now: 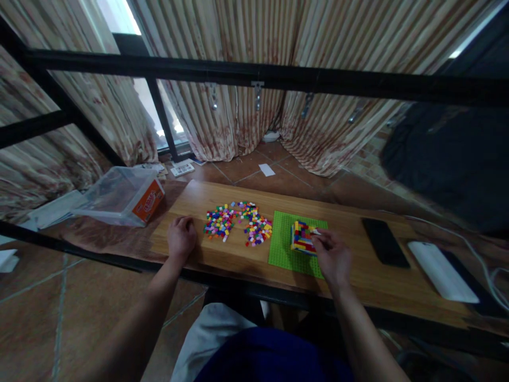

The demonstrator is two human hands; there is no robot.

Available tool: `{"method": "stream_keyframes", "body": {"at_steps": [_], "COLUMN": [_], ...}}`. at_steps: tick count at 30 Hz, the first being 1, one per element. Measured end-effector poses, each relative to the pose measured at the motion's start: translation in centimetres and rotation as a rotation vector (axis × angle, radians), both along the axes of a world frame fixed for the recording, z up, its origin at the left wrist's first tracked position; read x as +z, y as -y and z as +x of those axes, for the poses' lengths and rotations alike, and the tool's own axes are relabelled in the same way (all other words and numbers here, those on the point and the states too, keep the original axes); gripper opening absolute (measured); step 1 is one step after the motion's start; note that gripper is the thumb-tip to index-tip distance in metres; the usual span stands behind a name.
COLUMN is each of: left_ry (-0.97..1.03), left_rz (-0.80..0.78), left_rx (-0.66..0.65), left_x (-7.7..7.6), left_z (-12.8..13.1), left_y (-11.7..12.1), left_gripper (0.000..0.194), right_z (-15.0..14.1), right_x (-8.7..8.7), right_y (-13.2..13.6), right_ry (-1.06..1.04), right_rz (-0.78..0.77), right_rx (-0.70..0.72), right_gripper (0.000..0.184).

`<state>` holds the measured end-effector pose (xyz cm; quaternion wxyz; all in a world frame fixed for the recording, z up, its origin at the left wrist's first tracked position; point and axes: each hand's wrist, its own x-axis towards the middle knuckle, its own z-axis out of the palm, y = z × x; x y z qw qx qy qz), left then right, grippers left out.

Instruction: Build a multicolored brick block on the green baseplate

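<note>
My right hand (333, 255) is over the right side of a small multicoloured structure of toy bricks (301, 237), thumb and fingers pinched together. A small white brick (316, 232) shows at its fingertips. The structure stands on a green studded baseplate (281, 249), partly hidden behind my fingers. Far to the left, my left hand (182, 237) rests on the wooden table with its fingers curled in, and nothing shows in it. Between my hands lie loose toy bricks (257, 227) in many colours, spread in two joined heaps.
A clear plastic bin (115, 196) with an orange label stands beyond the table's left end. To the right lie a black phone (385, 242) and a white slab-shaped device (441, 270), near a white cable (469, 246). A dark metal bar (238, 71) crosses in front of the curtains.
</note>
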<state>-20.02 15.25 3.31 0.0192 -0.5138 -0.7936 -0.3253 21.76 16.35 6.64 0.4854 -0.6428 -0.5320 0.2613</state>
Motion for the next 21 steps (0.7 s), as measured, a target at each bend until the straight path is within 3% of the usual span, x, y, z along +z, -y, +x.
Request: {"method": "stream_keyframes", "body": {"at_steps": [3,6,9,12,17,21], "left_ry": [-0.013,-0.021,-0.030,-0.039,-0.056,-0.057], "left_rz": [0.013,0.015,0.020,0.026,-0.013,-0.016], "left_rx": [0.000,-0.019,-0.034,-0.039,-0.047,-0.027], "left_x": [0.0,0.2,0.3,0.2,0.2,0.3], "left_z": [-0.2,-0.3,-0.6,-0.8,-1.0,-0.8], "left_y": [-0.1,-0.1,-0.1,-0.1,-0.2,-0.2], "left_gripper": [0.030,0.029,0.029,0.029,0.033,0.031], "right_z": [2.4,4.5,5.1,4.6,4.6,6.2], "right_x": [-0.6,-1.1,-1.0,-0.8,-1.1,-1.9], "right_y": [0.2,-0.8,-2.3,-3.4,-3.1,-1.6], "right_ry": [0.153,0.270,0.334,0.328,0.305,0.357], "right_rz": [0.089,0.116,0.065,-0.018,-0.050,-0.051], "right_rx": [0.044,0.230,0.407,0.502,0.536,0.437], "right_gripper": [0.051,0.076,0.095,0.102,0.100,0.099]}}
